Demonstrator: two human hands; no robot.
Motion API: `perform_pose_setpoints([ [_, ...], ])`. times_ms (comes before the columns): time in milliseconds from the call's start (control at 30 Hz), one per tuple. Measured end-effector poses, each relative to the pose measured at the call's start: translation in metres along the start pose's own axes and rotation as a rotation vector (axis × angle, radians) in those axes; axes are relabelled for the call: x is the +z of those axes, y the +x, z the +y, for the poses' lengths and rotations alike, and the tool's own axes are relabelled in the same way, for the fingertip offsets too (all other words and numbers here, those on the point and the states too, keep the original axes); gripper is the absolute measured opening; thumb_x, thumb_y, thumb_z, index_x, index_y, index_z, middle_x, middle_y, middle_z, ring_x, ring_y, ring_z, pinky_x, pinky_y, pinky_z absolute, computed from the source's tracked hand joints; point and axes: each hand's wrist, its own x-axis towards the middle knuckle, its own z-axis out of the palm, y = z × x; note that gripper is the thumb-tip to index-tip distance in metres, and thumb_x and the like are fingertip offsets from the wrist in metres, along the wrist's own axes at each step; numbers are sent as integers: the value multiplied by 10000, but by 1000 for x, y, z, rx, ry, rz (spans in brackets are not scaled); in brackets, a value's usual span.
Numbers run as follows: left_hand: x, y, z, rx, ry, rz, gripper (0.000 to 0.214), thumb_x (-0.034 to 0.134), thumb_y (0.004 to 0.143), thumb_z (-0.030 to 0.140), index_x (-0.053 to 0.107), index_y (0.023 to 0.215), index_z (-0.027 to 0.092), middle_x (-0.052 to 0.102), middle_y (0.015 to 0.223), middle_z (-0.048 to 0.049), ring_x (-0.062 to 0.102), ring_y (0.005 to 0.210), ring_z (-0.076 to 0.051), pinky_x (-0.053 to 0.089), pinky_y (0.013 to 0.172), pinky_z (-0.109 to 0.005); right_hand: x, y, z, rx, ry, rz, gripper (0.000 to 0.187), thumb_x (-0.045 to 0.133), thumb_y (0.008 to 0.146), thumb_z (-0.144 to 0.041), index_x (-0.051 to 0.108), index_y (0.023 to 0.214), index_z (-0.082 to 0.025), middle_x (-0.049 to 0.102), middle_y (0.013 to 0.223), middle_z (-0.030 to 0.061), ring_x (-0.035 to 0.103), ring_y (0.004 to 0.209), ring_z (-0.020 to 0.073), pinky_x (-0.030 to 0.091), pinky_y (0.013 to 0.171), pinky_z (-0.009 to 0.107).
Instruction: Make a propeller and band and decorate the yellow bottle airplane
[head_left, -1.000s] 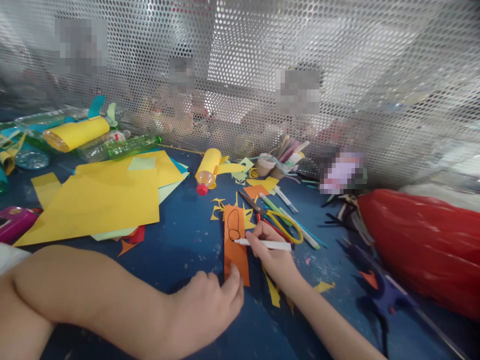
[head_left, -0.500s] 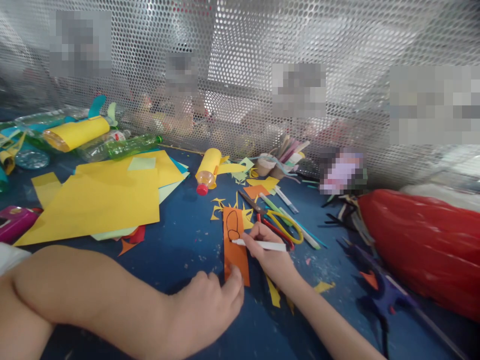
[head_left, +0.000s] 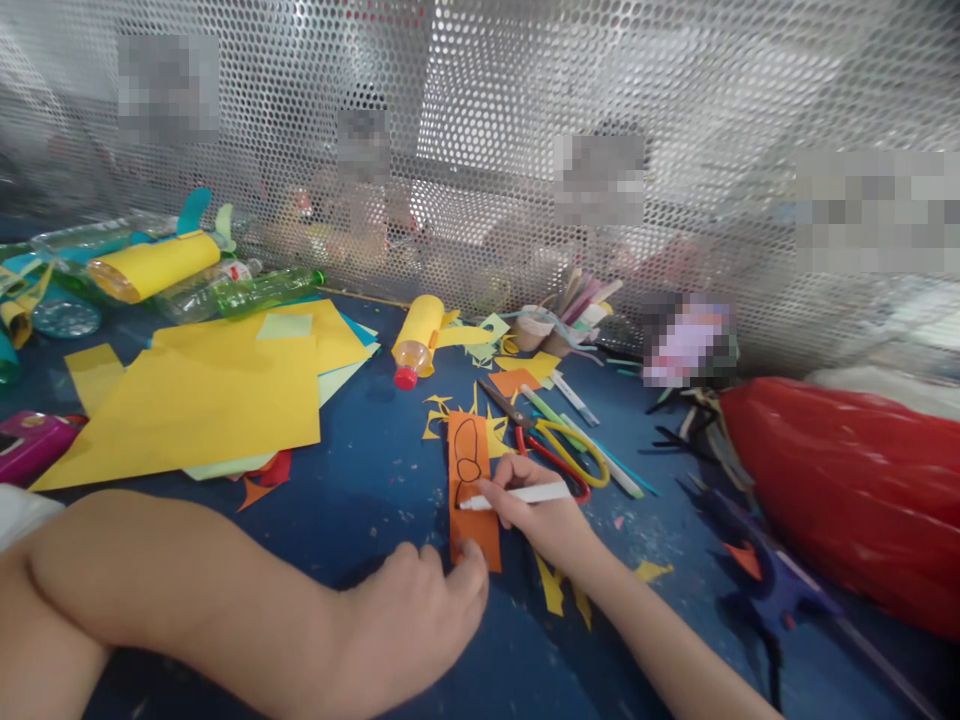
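In my right hand (head_left: 536,505) is a white marker (head_left: 536,493), pinched between thumb and fingers, its tip on an orange paper strip (head_left: 480,540). Black outlines mark the strip: a long loop at the top, a small round below it, and a curved line at the tip. My left hand (head_left: 420,610) is closed with bent fingers, and its fingertips press the strip's lower end against the blue table (head_left: 352,520). Scissors (head_left: 559,440) with red and yellow handles lie just beyond my right hand. Yellow paper scraps (head_left: 495,435) surround the strip's top.
Yellow sheets (head_left: 225,400) lie left, before several plastic bottles (head_left: 270,290). A yellow-wrapped bottle (head_left: 420,330) with a red cap stands out mid-table. At right are a blue glue gun (head_left: 787,590) and a red bag (head_left: 847,490). A perforated metal screen (head_left: 480,120) borders the back.
My right hand has moved the marker tip slightly down the strip. A curved black line now shows below the small round. My left hand stays in place.
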Motion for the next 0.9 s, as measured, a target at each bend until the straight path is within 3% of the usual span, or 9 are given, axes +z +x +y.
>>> perform_pose_setpoints([
  [467,0,0,0,28,17,24,368,371,853,114,631,1112,137,586,1056,-99,574,529,-131,394,402,-279,-4,0,5,51,15,-169,286,633,746,-347,431,601,-206,473,401,-76,388,356,57,245,373,173],
  [833,-1,0,0,42,-8,32,344,360,880,139,580,1145,142,611,1027,-111,592,526,-146,389,395,-278,-9,-1,2,83,-35,-191,281,631,718,-304,403,581,-214,436,377,-86,349,329,55,212,359,178],
  [900,-1,0,0,49,-8,46,342,361,880,137,597,1127,134,613,992,-108,588,524,-142,386,393,-270,-12,-2,2,48,-15,-134,281,611,728,-298,397,565,-217,410,380,-86,330,334,58,212,365,193],
])
